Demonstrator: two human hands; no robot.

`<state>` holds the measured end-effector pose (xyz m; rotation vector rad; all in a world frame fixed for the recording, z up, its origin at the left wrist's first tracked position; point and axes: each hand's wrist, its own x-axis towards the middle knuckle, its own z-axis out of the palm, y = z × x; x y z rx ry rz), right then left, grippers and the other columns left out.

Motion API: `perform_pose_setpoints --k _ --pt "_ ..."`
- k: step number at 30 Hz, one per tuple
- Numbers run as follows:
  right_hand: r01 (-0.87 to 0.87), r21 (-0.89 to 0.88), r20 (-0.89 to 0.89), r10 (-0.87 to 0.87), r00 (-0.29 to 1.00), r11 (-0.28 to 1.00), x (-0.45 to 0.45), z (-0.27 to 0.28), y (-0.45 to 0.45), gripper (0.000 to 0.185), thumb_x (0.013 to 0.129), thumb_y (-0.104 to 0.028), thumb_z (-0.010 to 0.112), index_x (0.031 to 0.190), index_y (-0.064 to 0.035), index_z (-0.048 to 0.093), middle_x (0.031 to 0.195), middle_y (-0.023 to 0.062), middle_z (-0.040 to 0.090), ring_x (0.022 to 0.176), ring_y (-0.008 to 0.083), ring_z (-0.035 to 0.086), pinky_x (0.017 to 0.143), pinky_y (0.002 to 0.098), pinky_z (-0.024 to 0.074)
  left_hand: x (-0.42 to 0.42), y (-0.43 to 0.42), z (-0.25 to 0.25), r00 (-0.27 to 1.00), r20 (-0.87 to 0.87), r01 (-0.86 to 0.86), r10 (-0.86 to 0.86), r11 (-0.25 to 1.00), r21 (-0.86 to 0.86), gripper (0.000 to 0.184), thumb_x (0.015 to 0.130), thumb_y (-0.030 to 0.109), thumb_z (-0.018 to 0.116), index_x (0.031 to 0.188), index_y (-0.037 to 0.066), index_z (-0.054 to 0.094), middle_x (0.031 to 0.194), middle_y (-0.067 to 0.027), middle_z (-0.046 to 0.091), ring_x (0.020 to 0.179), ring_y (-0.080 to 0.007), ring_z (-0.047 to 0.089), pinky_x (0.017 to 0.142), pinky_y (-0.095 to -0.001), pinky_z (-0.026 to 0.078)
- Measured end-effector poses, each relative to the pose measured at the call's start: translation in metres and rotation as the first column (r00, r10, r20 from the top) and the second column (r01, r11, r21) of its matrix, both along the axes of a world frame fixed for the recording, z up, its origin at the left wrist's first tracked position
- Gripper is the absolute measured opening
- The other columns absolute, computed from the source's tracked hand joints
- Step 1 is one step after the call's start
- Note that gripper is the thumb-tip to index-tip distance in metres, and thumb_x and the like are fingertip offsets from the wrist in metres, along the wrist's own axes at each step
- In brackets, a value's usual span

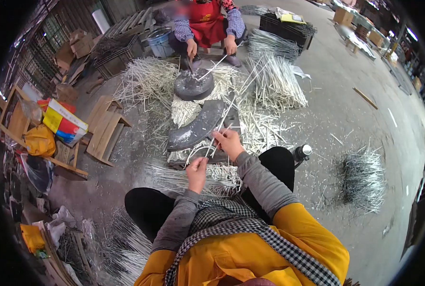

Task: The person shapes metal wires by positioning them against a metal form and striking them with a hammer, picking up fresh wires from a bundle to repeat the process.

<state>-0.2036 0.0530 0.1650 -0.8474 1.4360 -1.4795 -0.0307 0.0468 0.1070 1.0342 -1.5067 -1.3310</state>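
My right hand [228, 144] is closed in a pinch on a thin pale metal rod, near a curved dark metal block [196, 127]. Lower and to its left, my left hand [196, 174] has its thumb and fingers pressed together near the lower ends of thin rods. Whether it grips one of them is too small to make out. Beyond the curved block lies a round dark metal block [194, 86]. Many pale rod pieces [186, 112] are scattered under and around both blocks. A bundle of bent rods [198, 178] lies just below my hands.
Opposite me sits a co-worker in a red apron [206, 21], hands at the round block. Rod bundles [277, 83] lie right of the blocks, another [363, 178] farther right. A flask [303, 152] stands by my knee. Wooden stools [105, 128] are at left.
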Motion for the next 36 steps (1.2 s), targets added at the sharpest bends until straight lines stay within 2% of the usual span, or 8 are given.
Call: perform_pose_setpoints --k 4,7,11,24,28,30,34,36 --pt "0.045 -0.101 0.218 -0.022 0.976 0.994 0.004 -0.008 -0.003 0.022 0.093 -0.021 0.053 0.09 -0.0007 0.061 0.066 0.0007 0.057 0.057 0.0066 0.053 0.051 0.0199 0.0412 0.001 0.003 0.013 0.996 -0.052 0.084 -0.077 0.984 0.157 0.021 0.093 0.02 0.053 0.087 0.001 0.06 0.06 0.0068 0.043 0.053 -0.0027 0.035 0.047 -0.0189 0.027" --pt "0.062 -0.133 0.4 -0.004 0.917 0.989 0.003 0.0 0.0 0.018 0.092 -0.017 0.053 0.09 -0.001 0.061 0.066 0.0022 0.058 0.055 0.0077 0.053 0.05 0.0214 0.0419 0.005 0.003 0.031 0.904 -0.365 0.398 -0.22 0.743 0.538 0.026 0.096 0.026 0.048 0.087 0.003 0.056 0.056 0.0066 0.034 0.047 -0.0032 0.028 0.043 -0.0198 0.022" --pt "0.078 -0.166 0.532 0.023 0.846 0.983 0.002 0.003 -0.001 0.017 0.093 -0.017 0.051 0.089 -0.0025 0.059 0.064 0.0014 0.057 0.054 0.0094 0.053 0.051 0.0217 0.042 0.008 0.002 0.031 0.742 -0.611 0.64 -0.278 0.567 0.519 0.028 0.096 0.029 0.046 0.086 0.004 0.053 0.054 0.006 0.031 0.044 -0.004 0.026 0.039 -0.0203 0.021" --pt "0.599 -0.461 0.821 0.06 0.567 0.655 -0.112 0.062 0.018 0.015 0.093 -0.017 0.051 0.095 -0.0029 0.055 0.08 0.0043 0.055 0.072 0.0126 0.052 0.06 0.0253 0.0449 0.021 -0.012 -0.011 0.96 -0.175 0.281 -0.22 0.758 0.589 0.027 0.096 0.03 0.047 0.084 0.006 0.053 0.054 0.007 0.031 0.044 -0.0027 0.026 0.04 -0.0185 0.021" --pt "0.534 -0.427 0.693 -0.114 0.711 0.73 -0.14 0.025 -0.001 0.025 0.09 -0.021 0.057 0.101 0.0015 0.057 0.083 0.0066 0.058 0.074 0.0145 0.055 0.065 0.0253 0.0469 0.018 -0.006 -0.011 0.95 -0.188 0.311 -0.248 0.779 0.545 0.026 0.096 0.029 0.048 0.084 0.006 0.053 0.054 0.0074 0.032 0.044 -0.0029 0.027 0.041 -0.0188 0.022" --pt "0.629 -0.168 -0.226 -0.651 0.725 0.759 -0.147 -0.005 -0.021 0.04 0.086 -0.026 0.063 0.107 0.0075 0.056 0.086 0.0102 0.061 0.076 0.0173 0.058 0.068 0.0263 0.0474 0.017 -0.003 -0.01 0.954 -0.113 0.297 -0.279 0.82 0.489 0.025 0.096 0.027 0.048 0.083 0.005 0.054 0.054 0.0073 0.034 0.045 -0.0025 0.028 0.041 -0.0193 0.022" --pt "0.622 -0.376 -0.458 -0.722 0.519 0.687 -0.144 -0.028 -0.031 0.042 0.082 -0.028 0.066 0.102 0.0088 0.06 0.091 0.012 0.064 0.078 0.0193 0.06 0.067 0.0296 0.0473 0.012 -0.006 -0.011 0.945 -0.047 0.313 -0.323 0.859 0.406 0.025 0.095 0.025 0.049 0.082 0.005 0.058 0.055 0.0079 0.035 0.046 -0.0018 0.028 0.042 -0.0206 0.02" --pt "0.45 -0.19 -0.24 -0.486 0.84 0.872 -0.128 0.002 -0.02 0.032 0.081 -0.024 0.067 0.095 0.0044 0.064 0.087 0.0107 0.064 0.076 0.0233 0.06 0.067 0.0328 0.0474 0.016 -0.001 -0.016 0.942 -0.029 0.319 -0.335 0.862 0.393 0.026 0.095 0.025 0.049 0.082 0.005 0.059 0.056 0.0082 0.036 0.047 -0.0015 0.027 0.042 -0.0212 0.02"
